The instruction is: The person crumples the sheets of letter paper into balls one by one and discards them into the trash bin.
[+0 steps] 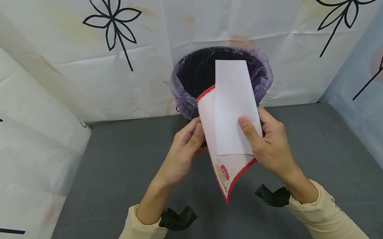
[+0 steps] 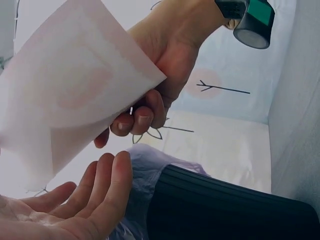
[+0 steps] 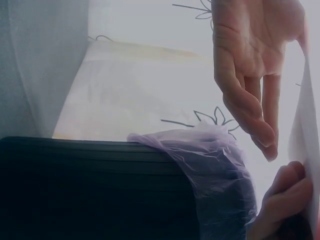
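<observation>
My right hand holds a white folded paper and a pale red-edged sheet together, thumb on the front and fingers curled behind. The sheet bends, and its lower corner bears a small red printed motif. Beside the sheet's left edge is my left hand, its thumb near or at that edge; whether it touches is unclear. In the left wrist view the left fingers are loosely extended under the pale back of the sheet. Behind the papers stands a dark bin with a purple bag liner.
A dark grey table surface lies under the hands. White cloth walls with black flower drawings rise behind and at the left, and a bluish cloth hangs at the right. Dark wrist devices sit on both wrists.
</observation>
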